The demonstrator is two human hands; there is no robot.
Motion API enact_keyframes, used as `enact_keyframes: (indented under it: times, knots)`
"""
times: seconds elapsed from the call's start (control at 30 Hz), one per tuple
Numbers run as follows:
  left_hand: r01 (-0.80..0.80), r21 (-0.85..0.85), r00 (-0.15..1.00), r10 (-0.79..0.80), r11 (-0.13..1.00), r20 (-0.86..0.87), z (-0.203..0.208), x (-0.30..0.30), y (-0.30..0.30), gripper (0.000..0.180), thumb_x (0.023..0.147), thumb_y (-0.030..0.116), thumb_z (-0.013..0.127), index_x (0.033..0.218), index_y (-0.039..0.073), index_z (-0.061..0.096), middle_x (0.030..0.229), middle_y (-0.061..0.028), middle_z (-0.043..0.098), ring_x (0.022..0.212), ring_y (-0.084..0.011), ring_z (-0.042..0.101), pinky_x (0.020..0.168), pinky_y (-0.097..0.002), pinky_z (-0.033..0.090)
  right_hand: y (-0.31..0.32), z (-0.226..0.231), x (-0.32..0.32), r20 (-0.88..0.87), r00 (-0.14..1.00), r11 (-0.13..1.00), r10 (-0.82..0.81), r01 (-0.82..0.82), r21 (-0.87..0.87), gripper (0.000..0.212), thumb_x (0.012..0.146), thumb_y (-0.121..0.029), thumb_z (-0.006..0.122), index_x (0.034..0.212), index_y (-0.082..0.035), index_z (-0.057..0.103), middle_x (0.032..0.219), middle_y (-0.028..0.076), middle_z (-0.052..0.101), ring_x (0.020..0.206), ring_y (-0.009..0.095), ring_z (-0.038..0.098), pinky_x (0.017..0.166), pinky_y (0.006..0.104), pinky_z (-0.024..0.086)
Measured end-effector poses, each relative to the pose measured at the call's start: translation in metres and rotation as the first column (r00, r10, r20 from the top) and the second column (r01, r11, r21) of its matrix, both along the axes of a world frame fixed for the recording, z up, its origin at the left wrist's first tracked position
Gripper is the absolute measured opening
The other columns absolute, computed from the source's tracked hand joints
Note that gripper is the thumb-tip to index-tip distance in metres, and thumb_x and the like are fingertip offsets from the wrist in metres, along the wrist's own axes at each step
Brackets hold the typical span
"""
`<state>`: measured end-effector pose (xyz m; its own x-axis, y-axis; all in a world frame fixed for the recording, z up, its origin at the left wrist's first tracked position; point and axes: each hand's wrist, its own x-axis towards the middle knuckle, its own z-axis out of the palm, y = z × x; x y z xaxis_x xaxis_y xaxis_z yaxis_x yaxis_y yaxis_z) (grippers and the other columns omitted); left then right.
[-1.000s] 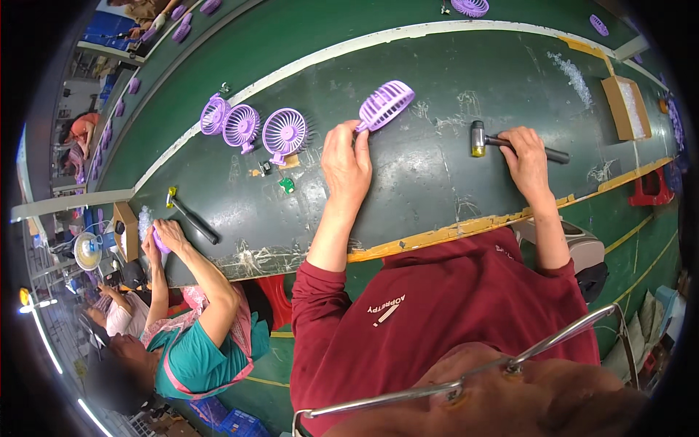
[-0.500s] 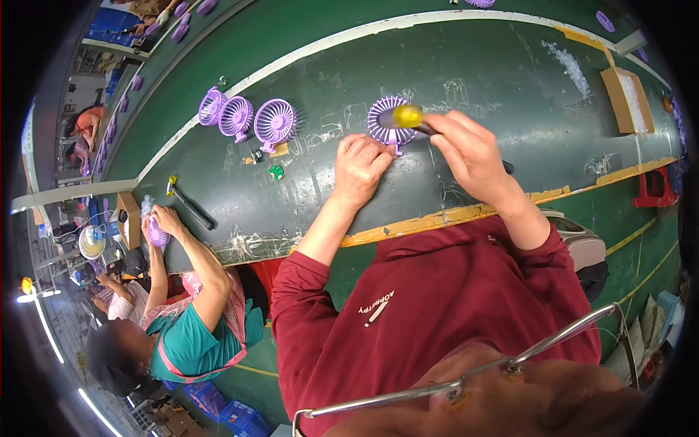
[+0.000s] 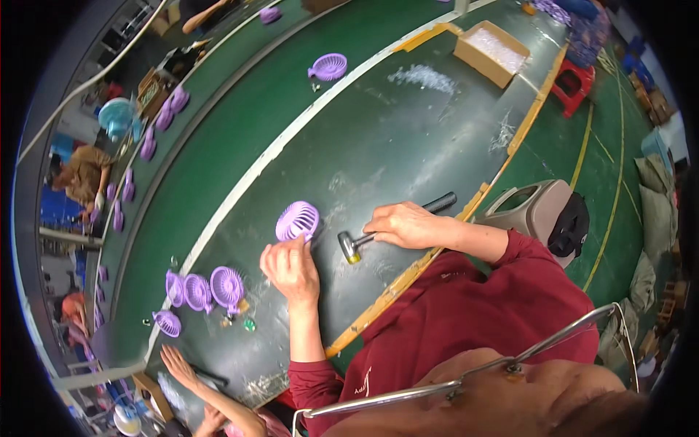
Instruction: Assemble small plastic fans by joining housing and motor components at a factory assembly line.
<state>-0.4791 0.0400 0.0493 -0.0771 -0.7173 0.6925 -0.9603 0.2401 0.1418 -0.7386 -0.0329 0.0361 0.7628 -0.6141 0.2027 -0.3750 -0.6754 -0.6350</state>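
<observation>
My left hand (image 3: 290, 269) has its fingers closed on the lower end of a purple fan housing (image 3: 297, 221), whose round slatted grille tilts up over the dark green worktable. To its right, my right hand (image 3: 406, 225) is wrapped round the shaft of a mallet (image 3: 349, 248). This mallet is down at the tabletop, its metal head with a yellow face pointing toward the fan housing and its black grip reaching past my hand. Part of the shaft is hidden under my fingers.
Several purple fan housings (image 3: 226, 289) stand left of my left hand, near a small green disc (image 3: 250, 325). A co-worker's hand (image 3: 178, 366) reaches in at lower left. Far off are a cardboard box (image 3: 477, 64), clear bits (image 3: 424, 77) and a red stool (image 3: 573, 86).
The mallet has come down from above the fan housing to the tabletop on the right. My left hand now tilts the housing up. The view has turned right.
</observation>
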Motion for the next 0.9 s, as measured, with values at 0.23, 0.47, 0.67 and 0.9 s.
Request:
enact_keyframes:
  times: [0.23, 0.47, 0.67, 0.9]
  knots:
    - [-0.03, -0.004, 0.99, 0.029, 1.0, -0.137, 0.012, -0.025, -0.047, 0.015, 0.082, 0.008, 0.071, 0.096, 0.005, 0.066, 0.095, -0.0107, 0.062, 0.098, -0.0322, 0.057, 0.096, -0.0452, 0.041, -0.114, -0.007, -0.088, 0.334, 0.736, 0.736, -0.589, 0.659, -0.154, 0.015, 0.084, -0.009, 0.069, 0.098, -0.006, 0.07, 0.092, 0.014, 0.067, 0.086, 0.034, 0.065, 0.077, 0.0412, 0.053]
    - [0.091, 0.014, 0.982, -0.088, 0.996, -0.167, 0.016, -0.047, -0.068, 0.018, 0.078, 0.01, 0.076, 0.09, 0.007, 0.064, 0.086, -0.008, 0.061, 0.09, -0.0274, 0.06, 0.099, -0.0486, 0.042, -0.179, -0.047, -0.146, 0.202, 0.694, 0.614, -0.691, 0.712, -0.342, 0.013, 0.081, -0.01, 0.071, 0.093, -0.004, 0.073, 0.095, 0.016, 0.069, 0.096, 0.034, 0.064, 0.086, 0.0414, 0.051]
    - [0.076, 0.002, 0.979, -0.075, 0.997, -0.189, 0.019, -0.049, -0.064, 0.018, 0.075, 0.008, 0.078, 0.087, 0.007, 0.064, 0.081, -0.0067, 0.06, 0.085, -0.0259, 0.06, 0.096, -0.049, 0.043, -0.134, -0.008, -0.077, 0.311, 0.71, 0.743, -0.631, 0.438, 0.506, 0.009, 0.091, -0.007, 0.067, 0.099, -0.003, 0.069, 0.097, 0.006, 0.071, 0.078, 0.012, 0.068, 0.066, 0.0253, 0.054]
    - [0.1, 0.001, 0.979, -0.099, 0.995, -0.178, 0.02, -0.058, -0.062, 0.019, 0.074, 0.008, 0.078, 0.086, 0.008, 0.064, 0.08, -0.0058, 0.059, 0.084, -0.025, 0.06, 0.096, -0.0493, 0.043, -0.065, 0.019, 0.018, 0.506, 0.769, 0.701, -0.39, -0.109, 0.705, 0.016, 0.092, -0.001, 0.065, 0.107, 0.002, 0.068, 0.092, 0.008, 0.071, 0.076, 0.009, 0.066, 0.065, 0.0218, 0.055]
